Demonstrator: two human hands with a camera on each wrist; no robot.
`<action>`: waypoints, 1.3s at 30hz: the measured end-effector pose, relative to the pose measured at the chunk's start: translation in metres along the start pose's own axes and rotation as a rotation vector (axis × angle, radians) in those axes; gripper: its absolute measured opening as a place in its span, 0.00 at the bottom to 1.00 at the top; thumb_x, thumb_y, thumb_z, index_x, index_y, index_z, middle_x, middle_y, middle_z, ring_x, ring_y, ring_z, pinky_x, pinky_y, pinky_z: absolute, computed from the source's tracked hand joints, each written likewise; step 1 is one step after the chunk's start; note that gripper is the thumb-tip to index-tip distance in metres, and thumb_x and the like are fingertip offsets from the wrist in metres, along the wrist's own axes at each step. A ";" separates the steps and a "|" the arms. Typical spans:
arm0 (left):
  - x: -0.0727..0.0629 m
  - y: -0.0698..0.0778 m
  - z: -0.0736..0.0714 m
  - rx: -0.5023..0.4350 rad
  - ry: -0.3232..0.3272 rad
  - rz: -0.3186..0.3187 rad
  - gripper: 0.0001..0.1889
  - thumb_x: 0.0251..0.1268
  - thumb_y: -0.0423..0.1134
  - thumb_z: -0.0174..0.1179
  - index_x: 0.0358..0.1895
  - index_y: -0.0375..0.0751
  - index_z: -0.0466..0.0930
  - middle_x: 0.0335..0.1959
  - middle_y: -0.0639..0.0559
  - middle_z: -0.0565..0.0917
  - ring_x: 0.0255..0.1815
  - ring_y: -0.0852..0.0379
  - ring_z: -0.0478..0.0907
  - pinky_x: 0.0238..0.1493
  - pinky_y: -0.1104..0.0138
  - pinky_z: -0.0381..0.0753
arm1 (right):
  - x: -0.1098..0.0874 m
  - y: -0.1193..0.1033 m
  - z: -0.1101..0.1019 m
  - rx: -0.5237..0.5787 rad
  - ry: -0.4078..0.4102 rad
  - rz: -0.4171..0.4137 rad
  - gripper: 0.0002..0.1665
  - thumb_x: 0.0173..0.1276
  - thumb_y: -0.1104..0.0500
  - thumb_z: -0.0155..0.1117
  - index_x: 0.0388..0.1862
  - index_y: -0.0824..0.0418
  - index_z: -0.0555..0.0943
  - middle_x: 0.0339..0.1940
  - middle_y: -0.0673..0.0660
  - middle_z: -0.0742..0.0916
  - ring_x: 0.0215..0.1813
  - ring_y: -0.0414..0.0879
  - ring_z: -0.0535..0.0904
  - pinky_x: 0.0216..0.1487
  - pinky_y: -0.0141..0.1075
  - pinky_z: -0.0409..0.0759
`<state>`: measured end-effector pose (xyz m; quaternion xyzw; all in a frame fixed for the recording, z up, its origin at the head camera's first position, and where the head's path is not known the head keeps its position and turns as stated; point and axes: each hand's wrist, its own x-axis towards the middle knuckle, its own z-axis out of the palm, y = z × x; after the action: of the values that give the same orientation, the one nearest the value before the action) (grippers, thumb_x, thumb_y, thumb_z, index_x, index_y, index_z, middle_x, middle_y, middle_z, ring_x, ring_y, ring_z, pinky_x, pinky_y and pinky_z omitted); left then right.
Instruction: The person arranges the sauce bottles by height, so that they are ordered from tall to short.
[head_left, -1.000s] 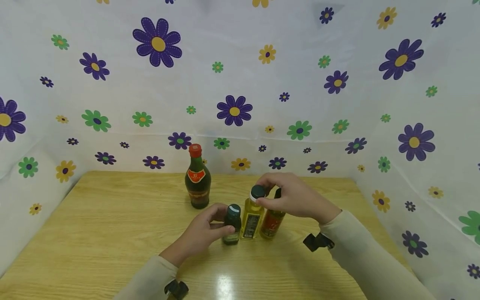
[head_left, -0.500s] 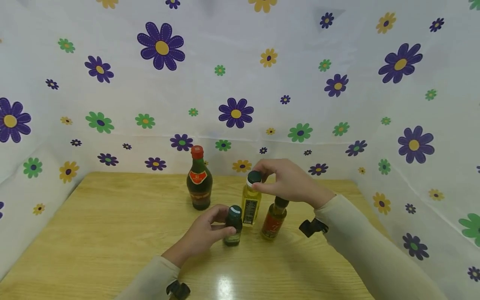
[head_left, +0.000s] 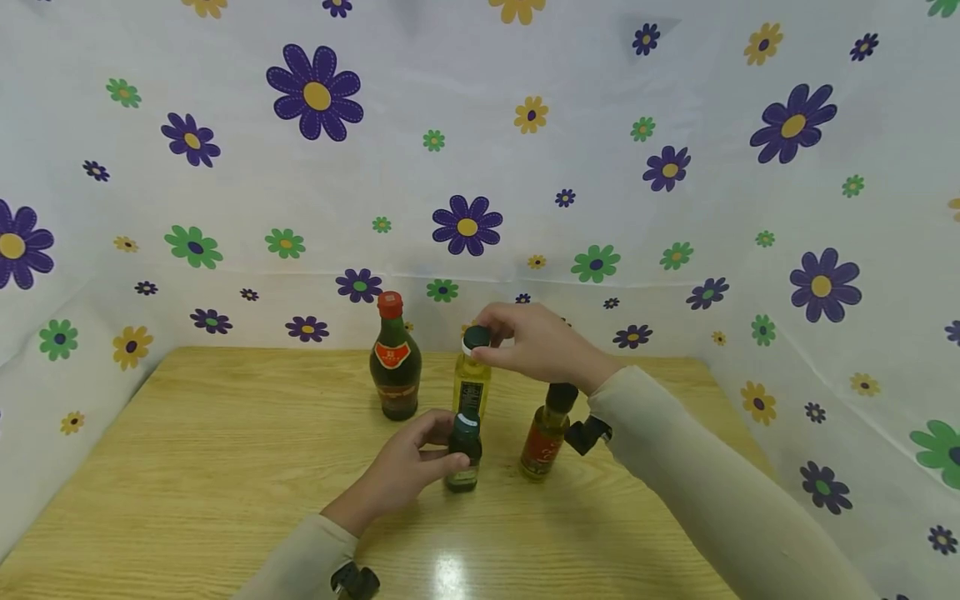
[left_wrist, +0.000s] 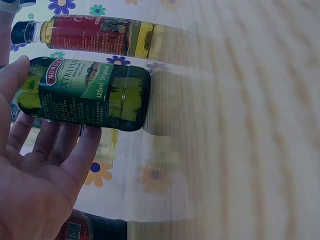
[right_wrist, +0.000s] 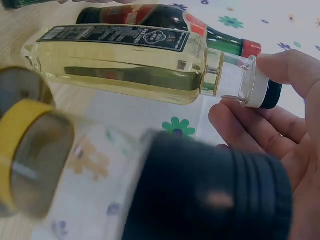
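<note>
In the head view my left hand [head_left: 401, 467] grips a small green olive oil bottle [head_left: 467, 444], which stands upright on the table. The left wrist view shows thumb and fingers either side of its upper part and its green label [left_wrist: 80, 82]. Behind it, my right hand [head_left: 536, 340] pinches a clear bottle of yellow oil [head_left: 471, 385] at the white ring under its dark cap. That bottle's lower end is hidden behind the olive oil bottle. A red-labelled oil bottle [head_left: 542, 450] with a black cap stands below my right wrist, untouched by the fingers.
A taller dark green bottle [head_left: 396, 379] with a red cap stands at the back, left of the yellow oil. The wooden table [head_left: 225, 450] ends against a white flower-print cloth [head_left: 600, 192] at back and sides. Close to the right wrist camera looms a black cap [right_wrist: 210, 190].
My right hand has carried the yellow oil bottle back and left, away from the red-labelled bottle to behind the olive oil bottle. My left hand has stayed on the olive oil bottle.
</note>
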<state>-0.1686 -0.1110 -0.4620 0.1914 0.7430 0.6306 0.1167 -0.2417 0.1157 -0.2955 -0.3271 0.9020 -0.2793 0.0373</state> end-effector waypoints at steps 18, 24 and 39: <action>0.001 -0.001 -0.001 0.018 -0.007 0.022 0.27 0.66 0.45 0.72 0.66 0.47 0.76 0.58 0.48 0.81 0.62 0.49 0.79 0.62 0.63 0.82 | 0.022 -0.009 0.021 -0.151 0.041 0.082 0.17 0.74 0.48 0.67 0.55 0.55 0.83 0.42 0.48 0.88 0.45 0.43 0.83 0.49 0.40 0.83; 0.001 -0.001 -0.001 0.010 -0.012 0.017 0.28 0.67 0.44 0.71 0.67 0.46 0.75 0.58 0.47 0.81 0.63 0.49 0.78 0.63 0.61 0.82 | 0.026 -0.008 0.023 -0.142 0.038 0.081 0.17 0.75 0.49 0.67 0.56 0.55 0.82 0.43 0.49 0.88 0.46 0.43 0.82 0.51 0.40 0.83; 0.001 -0.003 -0.001 0.007 -0.008 0.003 0.29 0.66 0.46 0.72 0.69 0.47 0.75 0.59 0.48 0.81 0.63 0.49 0.78 0.63 0.61 0.82 | 0.034 -0.010 0.025 -0.126 0.015 0.160 0.18 0.77 0.51 0.65 0.61 0.56 0.80 0.47 0.50 0.88 0.47 0.44 0.83 0.51 0.40 0.84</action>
<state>-0.1701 -0.1125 -0.4646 0.1954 0.7445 0.6274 0.1180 -0.2560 0.0763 -0.3073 -0.2535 0.9413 -0.2206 0.0319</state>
